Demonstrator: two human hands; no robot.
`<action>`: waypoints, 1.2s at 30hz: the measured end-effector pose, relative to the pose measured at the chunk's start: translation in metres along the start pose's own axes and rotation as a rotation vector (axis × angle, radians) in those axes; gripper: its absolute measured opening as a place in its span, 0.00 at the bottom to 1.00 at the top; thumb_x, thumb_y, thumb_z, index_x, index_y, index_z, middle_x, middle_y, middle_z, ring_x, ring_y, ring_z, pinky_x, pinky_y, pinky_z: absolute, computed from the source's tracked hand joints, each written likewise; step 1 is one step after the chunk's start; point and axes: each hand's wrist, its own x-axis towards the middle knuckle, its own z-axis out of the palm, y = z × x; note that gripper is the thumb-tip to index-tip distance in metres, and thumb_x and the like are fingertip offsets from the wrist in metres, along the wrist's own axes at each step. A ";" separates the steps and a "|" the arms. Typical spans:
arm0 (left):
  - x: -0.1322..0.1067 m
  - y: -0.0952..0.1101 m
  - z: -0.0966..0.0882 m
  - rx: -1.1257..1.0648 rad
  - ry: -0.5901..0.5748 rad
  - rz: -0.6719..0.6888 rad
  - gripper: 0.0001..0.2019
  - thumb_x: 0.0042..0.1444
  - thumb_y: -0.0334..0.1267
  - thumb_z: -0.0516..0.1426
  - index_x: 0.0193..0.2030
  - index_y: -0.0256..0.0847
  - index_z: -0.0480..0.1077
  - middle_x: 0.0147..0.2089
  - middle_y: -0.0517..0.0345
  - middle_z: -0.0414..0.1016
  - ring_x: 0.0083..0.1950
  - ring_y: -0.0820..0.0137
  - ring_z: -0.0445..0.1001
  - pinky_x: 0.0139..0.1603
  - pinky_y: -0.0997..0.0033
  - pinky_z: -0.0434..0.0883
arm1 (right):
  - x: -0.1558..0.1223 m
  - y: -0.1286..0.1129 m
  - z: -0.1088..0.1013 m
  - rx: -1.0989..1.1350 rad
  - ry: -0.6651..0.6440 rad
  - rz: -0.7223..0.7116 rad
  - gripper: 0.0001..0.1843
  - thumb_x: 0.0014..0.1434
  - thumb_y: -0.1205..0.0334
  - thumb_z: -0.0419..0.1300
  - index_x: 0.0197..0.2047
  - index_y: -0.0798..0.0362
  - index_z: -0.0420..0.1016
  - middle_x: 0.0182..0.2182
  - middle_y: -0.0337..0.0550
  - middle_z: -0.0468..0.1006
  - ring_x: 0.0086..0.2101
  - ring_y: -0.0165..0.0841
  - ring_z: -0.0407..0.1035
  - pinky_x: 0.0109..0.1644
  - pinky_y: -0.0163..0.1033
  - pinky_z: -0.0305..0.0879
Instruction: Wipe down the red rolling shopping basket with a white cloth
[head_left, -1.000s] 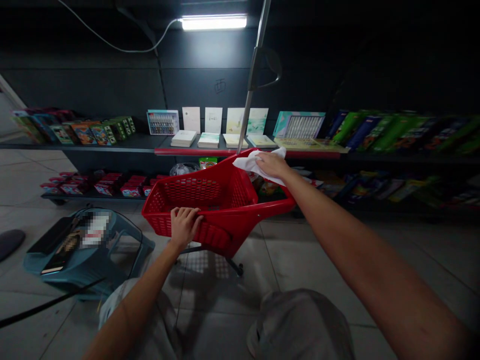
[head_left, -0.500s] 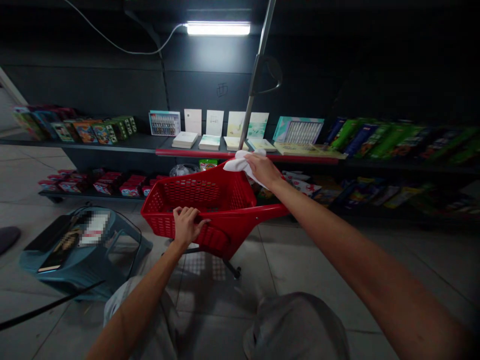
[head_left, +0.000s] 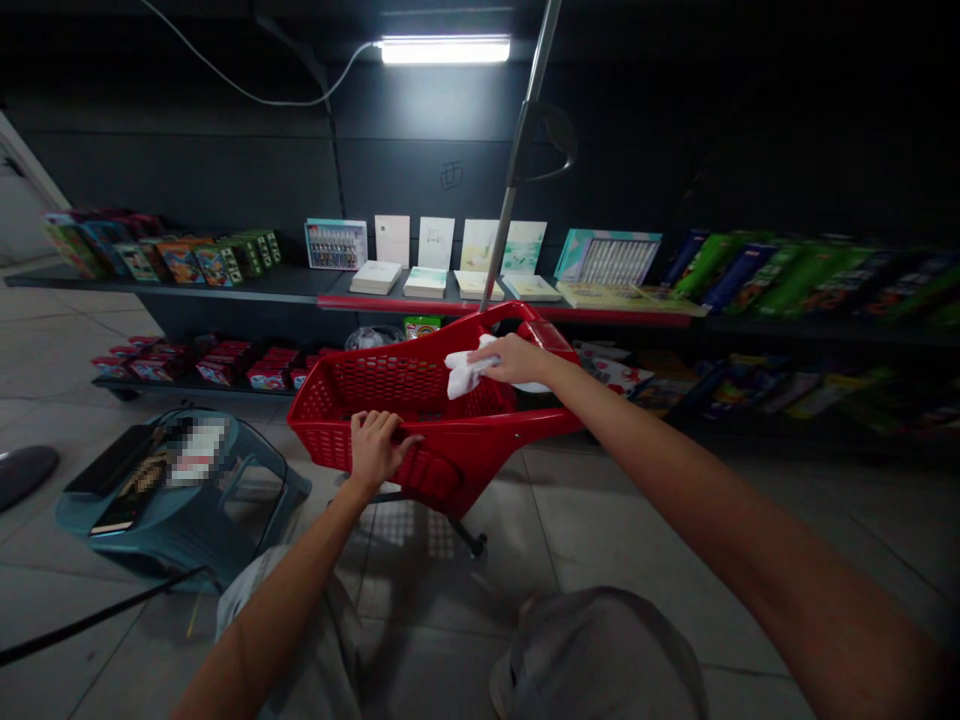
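A red plastic shopping basket (head_left: 390, 385) on wheels stands tilted in front of me, its metal pull handle (head_left: 521, 160) rising up past the shelf. My left hand (head_left: 376, 447) is closed on the basket's near rim. My right hand (head_left: 514, 358) is closed on a crumpled white cloth (head_left: 463, 372) and sits inside the basket's far end, against the inner wall. My knees in grey trousers show at the bottom.
A teal plastic stool (head_left: 187, 495) with a dark flat device on it lies at the left. Long dark shelves (head_left: 247, 288) behind the basket carry boxed toys, notebooks and pen sets. A black cable (head_left: 90, 620) crosses the tiled floor at the lower left.
My right hand has moved the white cloth from the basket's far top rim down and leftwards into its inside. My left hand has kept its grip on the near rim.
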 end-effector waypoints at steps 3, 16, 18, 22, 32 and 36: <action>0.000 -0.001 -0.002 0.024 -0.014 0.001 0.14 0.65 0.54 0.59 0.40 0.46 0.72 0.40 0.52 0.79 0.47 0.56 0.72 0.60 0.51 0.59 | 0.000 0.000 0.003 0.180 -0.121 -0.082 0.24 0.56 0.72 0.59 0.54 0.52 0.86 0.48 0.42 0.86 0.45 0.37 0.81 0.53 0.36 0.74; 0.002 0.002 -0.007 0.063 -0.024 0.022 0.13 0.65 0.53 0.59 0.40 0.46 0.71 0.40 0.53 0.78 0.47 0.58 0.72 0.58 0.54 0.60 | -0.013 0.031 -0.020 -0.039 0.778 0.417 0.30 0.62 0.77 0.50 0.63 0.56 0.77 0.69 0.50 0.68 0.67 0.43 0.64 0.72 0.50 0.61; 0.002 0.003 -0.007 0.065 -0.020 0.014 0.13 0.65 0.52 0.59 0.40 0.46 0.71 0.40 0.53 0.79 0.46 0.58 0.72 0.58 0.54 0.60 | -0.017 0.040 -0.021 -0.009 0.676 0.646 0.28 0.60 0.75 0.54 0.61 0.58 0.79 0.62 0.56 0.76 0.62 0.48 0.70 0.67 0.52 0.67; 0.003 0.003 -0.007 0.066 -0.017 0.013 0.12 0.65 0.52 0.60 0.40 0.46 0.70 0.40 0.53 0.79 0.46 0.58 0.73 0.58 0.54 0.60 | -0.017 0.042 -0.017 -0.066 0.507 0.690 0.27 0.63 0.70 0.55 0.64 0.56 0.78 0.55 0.59 0.81 0.55 0.49 0.76 0.62 0.50 0.69; 0.003 0.004 -0.007 0.074 -0.007 0.027 0.13 0.66 0.52 0.59 0.39 0.45 0.69 0.39 0.55 0.79 0.45 0.59 0.73 0.58 0.54 0.61 | -0.009 0.040 -0.015 -0.003 0.505 0.770 0.27 0.65 0.68 0.53 0.66 0.56 0.76 0.59 0.60 0.78 0.58 0.49 0.74 0.62 0.50 0.69; 0.003 0.005 -0.008 0.069 -0.011 0.025 0.12 0.65 0.51 0.60 0.39 0.45 0.69 0.39 0.55 0.79 0.45 0.59 0.73 0.58 0.54 0.61 | -0.013 0.042 -0.018 -0.016 0.472 0.822 0.27 0.65 0.66 0.52 0.65 0.57 0.77 0.57 0.63 0.79 0.56 0.52 0.75 0.58 0.51 0.71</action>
